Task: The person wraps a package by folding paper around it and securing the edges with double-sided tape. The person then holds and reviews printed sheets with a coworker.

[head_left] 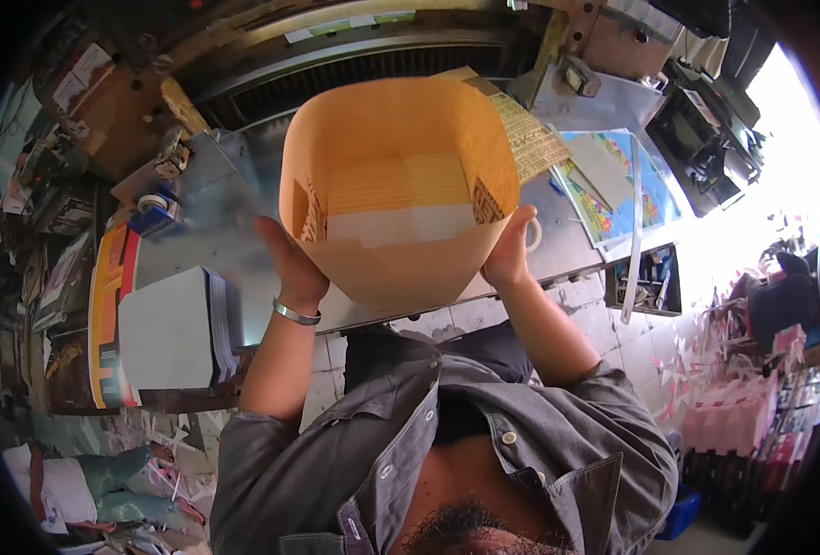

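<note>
Two half-curled hands, the left hand (297, 275) and the right hand (508, 254), clasp opposite sides of an open-mouthed brown paper bag (405, 270) above the front edge of the surface (208, 227), most fingers hidden. Uneven squeezing could buckle its thin walls; a loosened hold might let it drop past that edge.

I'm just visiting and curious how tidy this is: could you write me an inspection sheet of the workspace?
Surface: grey metal tabletop, partly covered.
Job's things: open brown paper bag, mouth facing up.
Clutter: pale paper stack and tape roll at left; colourful sheets at right.
Grip: left hand and right hand hold the bag by opposite sides.
Cables: nothing clearly seen.
Surroundings: another person at lower left; pink bundles at right.
</note>
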The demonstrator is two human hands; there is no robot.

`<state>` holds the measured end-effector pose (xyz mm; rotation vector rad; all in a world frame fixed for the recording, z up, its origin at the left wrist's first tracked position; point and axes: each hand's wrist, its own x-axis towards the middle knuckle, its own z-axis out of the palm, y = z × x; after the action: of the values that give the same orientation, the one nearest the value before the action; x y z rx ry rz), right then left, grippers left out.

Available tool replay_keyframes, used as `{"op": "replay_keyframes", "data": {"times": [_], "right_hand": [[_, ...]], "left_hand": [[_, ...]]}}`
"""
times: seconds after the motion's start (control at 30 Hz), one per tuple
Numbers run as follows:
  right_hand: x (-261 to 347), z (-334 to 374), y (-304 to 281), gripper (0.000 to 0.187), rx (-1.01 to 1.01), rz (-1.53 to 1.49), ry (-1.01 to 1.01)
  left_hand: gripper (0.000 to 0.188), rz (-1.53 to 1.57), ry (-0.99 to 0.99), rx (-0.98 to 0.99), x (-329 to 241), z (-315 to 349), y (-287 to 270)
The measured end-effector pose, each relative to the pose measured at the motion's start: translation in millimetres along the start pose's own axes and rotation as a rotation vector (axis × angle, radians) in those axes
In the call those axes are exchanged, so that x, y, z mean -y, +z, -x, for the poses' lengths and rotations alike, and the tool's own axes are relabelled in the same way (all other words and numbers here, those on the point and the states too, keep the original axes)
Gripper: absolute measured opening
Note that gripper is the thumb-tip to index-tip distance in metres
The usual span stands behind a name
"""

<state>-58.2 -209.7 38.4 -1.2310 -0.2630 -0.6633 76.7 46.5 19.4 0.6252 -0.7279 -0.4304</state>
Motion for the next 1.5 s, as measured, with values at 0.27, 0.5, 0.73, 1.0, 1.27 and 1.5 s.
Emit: {"op": "replay_keyframes", "data": {"times": [0.27,0.5,0.73,1.0,1.27,1.5], "right_hand": [[-27,29,-22,0.098,0.204,-0.154,0.413],[15,-4,22,0.086,-0.013,-0.056,0.207],[-2,18,12,0.083,-0.011,0.029,0.205],[7,7,2,0.091,0.148,-0.041,0.231],[-12,17,4,0.049,0.087,-0.230,0.023],[-22,35,-29,0.076,0.057,0.314,-0.112]], "left_hand": [[0.086,-0.250,-0.153,-0.146,38,13,-5],[0.058,-0.256,0.016,-0.288,29,-4,-19],[0.049,-0.220,0.000,-0.276,35,12,-1],[0.047,-0.281,0.014,-0.148,19,9,1],[0.068,-0.622,0.060,-0.216,39,25,-15],[0.077,-0.539,0.199,-0.179,52,51,-26]]}}
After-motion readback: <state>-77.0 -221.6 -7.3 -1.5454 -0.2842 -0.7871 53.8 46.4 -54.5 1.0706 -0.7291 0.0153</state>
